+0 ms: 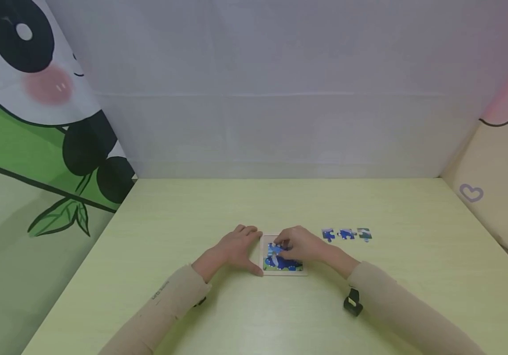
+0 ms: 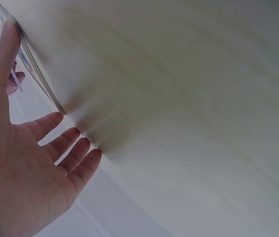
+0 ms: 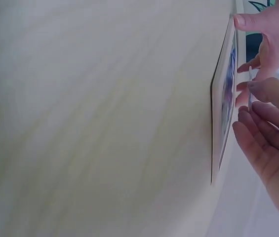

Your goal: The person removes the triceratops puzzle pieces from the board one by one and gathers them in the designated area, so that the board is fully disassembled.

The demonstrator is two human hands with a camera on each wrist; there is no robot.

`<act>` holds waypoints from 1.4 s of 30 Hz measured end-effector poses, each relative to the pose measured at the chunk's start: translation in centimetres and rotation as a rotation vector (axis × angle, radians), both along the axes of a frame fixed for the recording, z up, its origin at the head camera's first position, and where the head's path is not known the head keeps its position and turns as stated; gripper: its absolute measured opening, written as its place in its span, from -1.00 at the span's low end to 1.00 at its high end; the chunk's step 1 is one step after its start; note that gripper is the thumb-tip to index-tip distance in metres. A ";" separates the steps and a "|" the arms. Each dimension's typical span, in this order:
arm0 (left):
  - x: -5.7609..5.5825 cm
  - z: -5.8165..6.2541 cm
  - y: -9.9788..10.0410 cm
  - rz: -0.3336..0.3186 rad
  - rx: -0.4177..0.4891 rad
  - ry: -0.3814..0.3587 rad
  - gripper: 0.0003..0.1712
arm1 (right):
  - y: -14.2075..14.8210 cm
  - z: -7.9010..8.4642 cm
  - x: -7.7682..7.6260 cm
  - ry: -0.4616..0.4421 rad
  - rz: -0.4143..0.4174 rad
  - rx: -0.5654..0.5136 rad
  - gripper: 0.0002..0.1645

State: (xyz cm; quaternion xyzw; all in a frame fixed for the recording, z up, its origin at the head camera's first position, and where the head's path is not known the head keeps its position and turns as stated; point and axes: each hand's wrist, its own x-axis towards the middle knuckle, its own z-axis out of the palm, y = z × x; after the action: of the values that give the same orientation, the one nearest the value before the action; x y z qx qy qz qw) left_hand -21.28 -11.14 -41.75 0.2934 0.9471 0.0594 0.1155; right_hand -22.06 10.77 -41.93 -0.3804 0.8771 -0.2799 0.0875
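Note:
A square puzzle tray (image 1: 282, 274) with a pale frame lies on the table, partly filled with blue and green picture pieces (image 1: 282, 264). My left hand (image 1: 238, 249) rests at the tray's left side, thumb on its near corner and fingertips at its far corner. Over the tray, my right hand (image 1: 302, 244) pinches a thin puzzle piece (image 3: 250, 89) between thumb and fingers. In the right wrist view that piece stands on edge, apart from the tray surface. The right hand hides the tray's upper right part.
Three loose puzzle pieces, a left one (image 1: 328, 234), a middle one (image 1: 347, 233) and a right one (image 1: 364, 233), lie in a row right of the tray. A pale wall (image 1: 280, 128) rises behind the table (image 1: 183, 207). Printed panels flank both sides.

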 end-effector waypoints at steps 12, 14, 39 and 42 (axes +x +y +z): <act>-0.2 -0.5 -0.1 0.005 -0.004 0.011 0.19 | 4.3 0.9 0.5 0.011 -0.105 -0.024 -0.66; -0.2 -0.6 -0.1 0.005 -0.007 0.011 0.19 | 5.2 0.9 0.6 0.031 -0.112 -0.015 -0.66; 0.0 -0.1 0.1 0.010 0.007 0.001 0.19 | 12.2 -1.0 1.9 0.145 -0.146 0.057 -0.73; 0.0 -0.1 0.1 0.007 0.011 0.000 0.19 | 12.4 -1.2 1.8 0.154 -0.151 0.064 -0.73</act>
State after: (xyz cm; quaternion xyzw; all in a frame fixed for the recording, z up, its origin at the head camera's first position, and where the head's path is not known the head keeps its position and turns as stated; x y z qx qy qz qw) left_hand -21.32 -11.00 -41.90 0.2906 0.9478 0.0651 0.1137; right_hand -20.25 23.16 -43.15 -0.3308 0.9158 -0.2274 0.0104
